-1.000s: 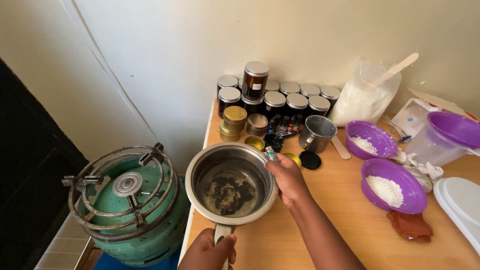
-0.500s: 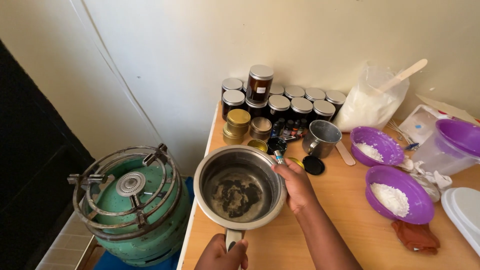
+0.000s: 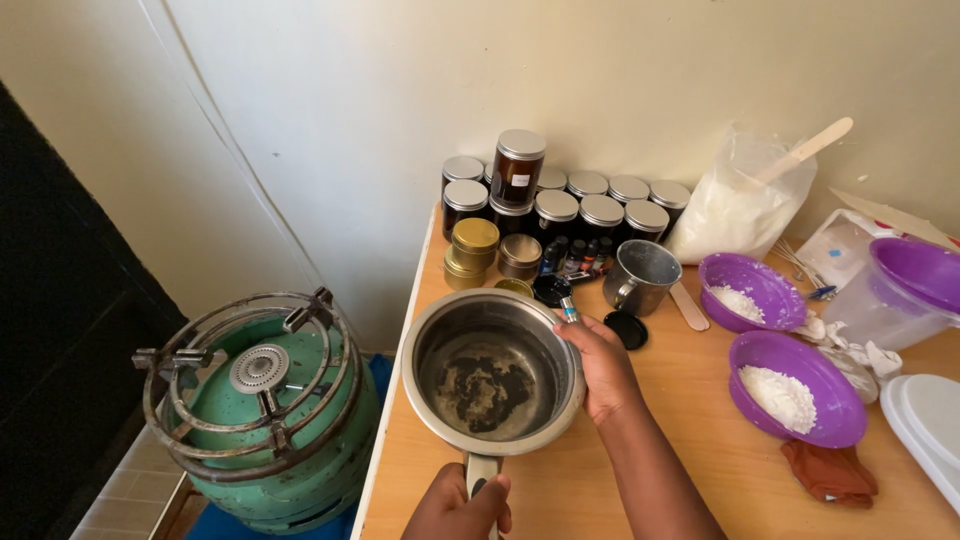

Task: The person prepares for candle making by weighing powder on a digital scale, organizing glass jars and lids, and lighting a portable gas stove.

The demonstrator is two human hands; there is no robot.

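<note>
A steel saucepan (image 3: 492,372) with dark residue on its bottom is held above the left end of the wooden table (image 3: 700,470). My left hand (image 3: 458,508) grips its handle at the bottom of the view. My right hand (image 3: 598,362) rests against the pan's right rim and holds a small lighter (image 3: 568,309) that sticks up between the fingers. A green gas cylinder with a burner ring (image 3: 258,400) stands on the floor to the left of the table.
Dark jars with silver lids (image 3: 560,205) and gold tins (image 3: 474,245) stand at the back by the wall. A steel mug (image 3: 640,276), two purple bowls of white flakes (image 3: 790,390), a bag of flakes with a wooden stick (image 3: 740,200) and a purple jug (image 3: 900,285) lie to the right.
The pan has shifted slightly to the right and toward me, both hands still on it. The view has drifted a little to the left.
</note>
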